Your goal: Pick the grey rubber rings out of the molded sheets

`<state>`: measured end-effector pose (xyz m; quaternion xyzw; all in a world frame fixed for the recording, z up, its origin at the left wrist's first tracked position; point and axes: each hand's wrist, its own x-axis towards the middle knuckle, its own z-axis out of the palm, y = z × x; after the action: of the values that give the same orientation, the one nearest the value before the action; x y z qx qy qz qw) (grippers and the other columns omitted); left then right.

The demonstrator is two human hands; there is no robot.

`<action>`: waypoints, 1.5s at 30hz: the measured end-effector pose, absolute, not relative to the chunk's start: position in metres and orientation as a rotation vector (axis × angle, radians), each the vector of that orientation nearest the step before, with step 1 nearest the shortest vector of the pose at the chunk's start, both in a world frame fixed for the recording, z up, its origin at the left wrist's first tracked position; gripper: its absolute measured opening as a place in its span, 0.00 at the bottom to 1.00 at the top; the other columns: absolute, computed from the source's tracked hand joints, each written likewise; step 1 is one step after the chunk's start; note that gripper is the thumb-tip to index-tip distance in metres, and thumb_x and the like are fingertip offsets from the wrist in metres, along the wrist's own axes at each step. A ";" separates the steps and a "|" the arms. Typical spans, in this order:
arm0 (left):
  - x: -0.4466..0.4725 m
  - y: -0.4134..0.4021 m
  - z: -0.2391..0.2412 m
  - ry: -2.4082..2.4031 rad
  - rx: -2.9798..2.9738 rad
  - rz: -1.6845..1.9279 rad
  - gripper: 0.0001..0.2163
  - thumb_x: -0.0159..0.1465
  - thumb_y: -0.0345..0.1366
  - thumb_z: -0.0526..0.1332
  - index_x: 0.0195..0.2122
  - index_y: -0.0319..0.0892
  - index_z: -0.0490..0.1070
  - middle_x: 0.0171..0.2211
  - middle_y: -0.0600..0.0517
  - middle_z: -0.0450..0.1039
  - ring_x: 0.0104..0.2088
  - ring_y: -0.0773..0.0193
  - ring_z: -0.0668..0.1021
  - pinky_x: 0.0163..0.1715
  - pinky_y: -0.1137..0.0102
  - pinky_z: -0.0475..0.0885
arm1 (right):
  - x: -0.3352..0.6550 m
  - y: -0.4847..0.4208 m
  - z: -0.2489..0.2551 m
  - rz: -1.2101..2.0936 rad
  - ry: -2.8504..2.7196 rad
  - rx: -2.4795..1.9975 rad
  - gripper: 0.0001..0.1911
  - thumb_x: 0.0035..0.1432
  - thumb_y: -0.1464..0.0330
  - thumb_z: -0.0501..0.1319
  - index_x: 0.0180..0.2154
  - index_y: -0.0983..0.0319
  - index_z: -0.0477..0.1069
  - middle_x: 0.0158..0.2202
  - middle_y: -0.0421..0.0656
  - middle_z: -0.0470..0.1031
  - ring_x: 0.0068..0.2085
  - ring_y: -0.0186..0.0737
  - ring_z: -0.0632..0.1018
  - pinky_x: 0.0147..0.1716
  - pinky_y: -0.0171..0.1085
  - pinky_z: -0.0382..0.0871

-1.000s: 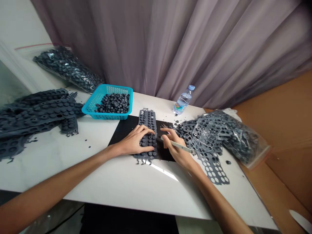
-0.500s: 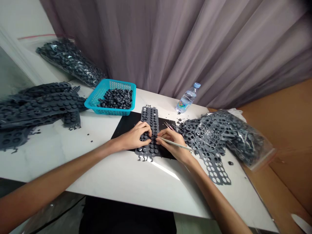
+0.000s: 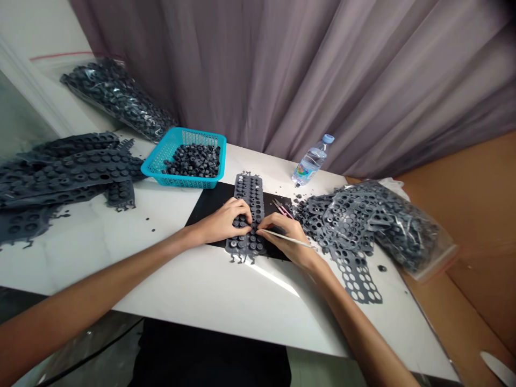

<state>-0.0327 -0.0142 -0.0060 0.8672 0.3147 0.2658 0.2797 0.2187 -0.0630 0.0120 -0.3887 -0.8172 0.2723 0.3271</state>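
A long dark grey rubber sheet studded with small round parts lies on a black mat in the middle of the white table. My left hand rests on the sheet with its fingers curled down onto the parts, pressing them. My right hand is closed around a thin pale stick tool, and the tool's tip touches the sheet beside my left fingertips. A pair of pink-tipped tweezers lies on the mat just behind my right hand.
A turquoise basket of loose round parts stands behind the mat at left. Full rubber sheets pile at far left, emptied perforated sheets and a plastic bag at right. A water bottle stands at the back. Another bag leans back left.
My right hand has moved left with the stick tool, from beside the sheet to touching it at my left fingertips. My left fingers have curled tighter. The view has shifted slightly.
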 end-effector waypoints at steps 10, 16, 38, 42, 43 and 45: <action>-0.032 -0.015 -0.006 0.870 2.326 0.709 0.05 0.65 0.37 0.66 0.42 0.47 0.75 0.48 0.52 0.73 0.55 0.53 0.71 0.60 0.59 0.67 | 0.216 -0.061 0.008 0.624 -2.215 -1.013 0.08 0.72 0.60 0.63 0.42 0.58 0.76 0.41 0.44 0.78 0.41 0.42 0.78 0.45 0.41 0.74; -0.032 -0.015 -0.005 0.873 2.327 0.704 0.05 0.65 0.37 0.67 0.41 0.47 0.75 0.48 0.52 0.73 0.55 0.53 0.71 0.59 0.59 0.67 | 0.215 -0.067 0.009 0.447 -2.329 -1.029 0.08 0.75 0.61 0.58 0.47 0.57 0.74 0.44 0.46 0.76 0.46 0.45 0.78 0.48 0.43 0.74; -0.033 -0.009 -0.008 0.875 2.276 0.647 0.08 0.64 0.41 0.68 0.41 0.47 0.75 0.47 0.52 0.74 0.53 0.53 0.71 0.59 0.59 0.66 | 0.209 -0.072 0.002 -0.037 -2.125 -1.431 0.18 0.78 0.60 0.47 0.58 0.59 0.69 0.53 0.53 0.72 0.44 0.50 0.80 0.40 0.44 0.76; -0.035 -0.011 -0.003 0.852 2.280 0.635 0.07 0.65 0.41 0.67 0.41 0.47 0.74 0.47 0.52 0.74 0.53 0.53 0.71 0.58 0.60 0.66 | 0.244 -0.070 0.009 -0.108 -1.994 -1.555 0.18 0.78 0.59 0.48 0.54 0.59 0.71 0.49 0.52 0.71 0.40 0.50 0.78 0.41 0.46 0.74; -0.035 -0.012 -0.003 0.850 2.287 0.636 0.07 0.65 0.41 0.67 0.42 0.47 0.74 0.46 0.52 0.74 0.53 0.53 0.71 0.58 0.60 0.66 | 0.255 -0.069 0.010 -0.128 -1.984 -1.572 0.18 0.77 0.59 0.48 0.54 0.59 0.71 0.49 0.53 0.71 0.40 0.50 0.78 0.41 0.46 0.73; -0.035 -0.013 -0.002 0.846 2.305 0.640 0.08 0.65 0.41 0.67 0.42 0.47 0.73 0.46 0.52 0.74 0.53 0.53 0.71 0.57 0.60 0.66 | 0.272 -0.068 0.011 -0.136 -1.963 -1.576 0.17 0.77 0.58 0.50 0.52 0.60 0.72 0.46 0.53 0.72 0.39 0.50 0.77 0.41 0.47 0.73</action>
<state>-0.0346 -0.0127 -0.0021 0.8672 0.3184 0.2408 0.2977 0.2723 -0.0678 0.0107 -0.5953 -0.7414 -0.0513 0.3055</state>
